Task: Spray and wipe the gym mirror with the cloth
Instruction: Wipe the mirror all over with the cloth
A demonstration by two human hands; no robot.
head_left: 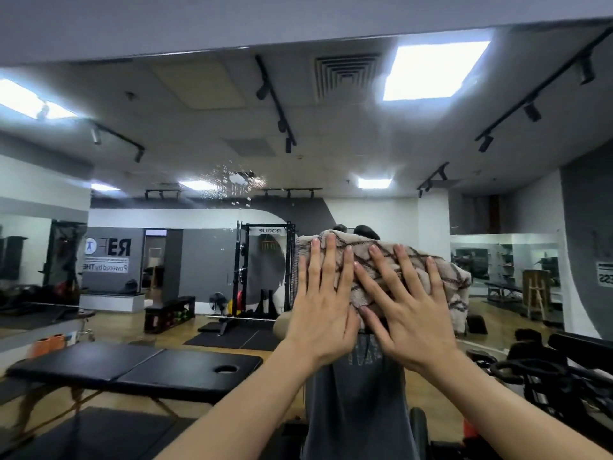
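Pressing the cloth (411, 267) flat on the mirror (199, 127) with left hand (323, 310) and right hand (408, 313), fingers straight, wet spray drops (237, 182) above waiting for wiping.

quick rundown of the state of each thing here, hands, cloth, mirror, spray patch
left hand: open, fingers straight, pressing the cloth
right hand: open, fingers spread, pressing the cloth
cloth: bunched, held flat against the mirror under both palms
mirror: partly wet
spray patch: droplets and drips up left of the cloth, not yet wiped
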